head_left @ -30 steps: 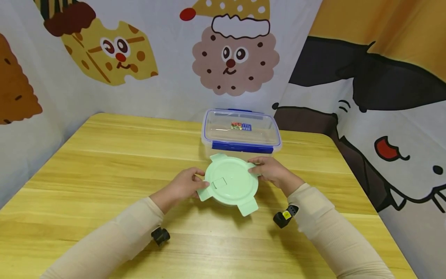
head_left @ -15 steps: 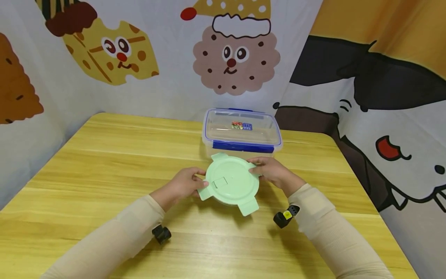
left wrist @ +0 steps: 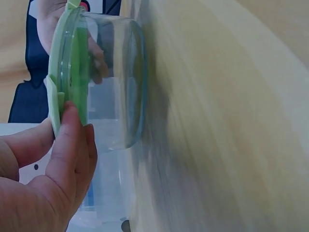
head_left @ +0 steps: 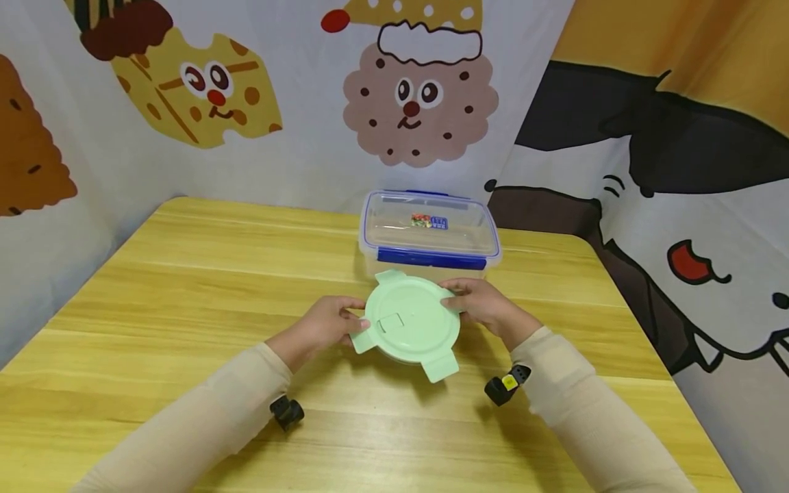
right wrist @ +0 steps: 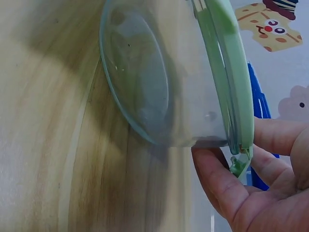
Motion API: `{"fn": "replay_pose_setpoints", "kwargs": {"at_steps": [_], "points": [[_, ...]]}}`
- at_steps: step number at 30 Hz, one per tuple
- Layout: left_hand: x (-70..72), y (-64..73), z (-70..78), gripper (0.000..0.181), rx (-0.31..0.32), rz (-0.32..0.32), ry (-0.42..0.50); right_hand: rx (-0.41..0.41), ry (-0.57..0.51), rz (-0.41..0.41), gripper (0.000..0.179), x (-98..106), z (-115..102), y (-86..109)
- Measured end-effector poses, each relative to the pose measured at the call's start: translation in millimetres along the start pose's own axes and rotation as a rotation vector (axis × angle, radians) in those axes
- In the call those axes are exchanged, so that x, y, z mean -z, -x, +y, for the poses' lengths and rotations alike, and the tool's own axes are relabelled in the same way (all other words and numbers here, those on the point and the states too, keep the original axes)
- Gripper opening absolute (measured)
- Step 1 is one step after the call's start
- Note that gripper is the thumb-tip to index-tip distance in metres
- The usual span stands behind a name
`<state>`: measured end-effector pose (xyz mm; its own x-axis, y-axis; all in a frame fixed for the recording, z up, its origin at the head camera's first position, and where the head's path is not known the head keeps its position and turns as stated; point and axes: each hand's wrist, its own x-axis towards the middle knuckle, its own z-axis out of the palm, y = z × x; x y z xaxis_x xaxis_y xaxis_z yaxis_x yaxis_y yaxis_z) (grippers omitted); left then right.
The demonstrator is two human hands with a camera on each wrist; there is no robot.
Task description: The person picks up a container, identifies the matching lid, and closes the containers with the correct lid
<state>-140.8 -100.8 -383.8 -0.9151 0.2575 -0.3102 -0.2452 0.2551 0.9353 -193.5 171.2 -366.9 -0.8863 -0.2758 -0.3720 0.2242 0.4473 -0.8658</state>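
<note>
A round clear glass food container (left wrist: 113,92) with a pale green lid (head_left: 414,318) is between both hands, close over the wooden table. The lid's flaps stick outward. On the left side my left hand (head_left: 325,322) pinches a flap, thumb on top and fingers beneath, as the left wrist view shows. From the far right side my right hand (head_left: 483,306) grips the lid's edge, its thumb over the top and fingers reaching under the rim against the glass (right wrist: 159,96).
Just behind the round container stands a larger clear rectangular box (head_left: 431,229) with blue clips and a label on its lid. The wooden table (head_left: 185,287) extends to a cartoon-printed cloth (head_left: 308,137) at the back.
Both hands keep the same hold on the round container. The whole head view shifts very slightly; nothing else visibly changes.
</note>
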Motion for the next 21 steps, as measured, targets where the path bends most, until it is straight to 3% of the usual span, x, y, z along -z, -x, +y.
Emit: {"fn": "replay_pose_setpoints", "kwargs": {"at_steps": [6,21], "points": [[1.0,-0.5,0.4,0.047,0.002,0.006,0.016,-0.007,-0.009,0.013,0.043,-1.8,-1.1,-2.0],[2.7,-4.0,-8.9,0.046,-0.032,-0.050,0.052,-0.022,-0.038,0.011,0.047,-0.8,1.2,3.9]]}}
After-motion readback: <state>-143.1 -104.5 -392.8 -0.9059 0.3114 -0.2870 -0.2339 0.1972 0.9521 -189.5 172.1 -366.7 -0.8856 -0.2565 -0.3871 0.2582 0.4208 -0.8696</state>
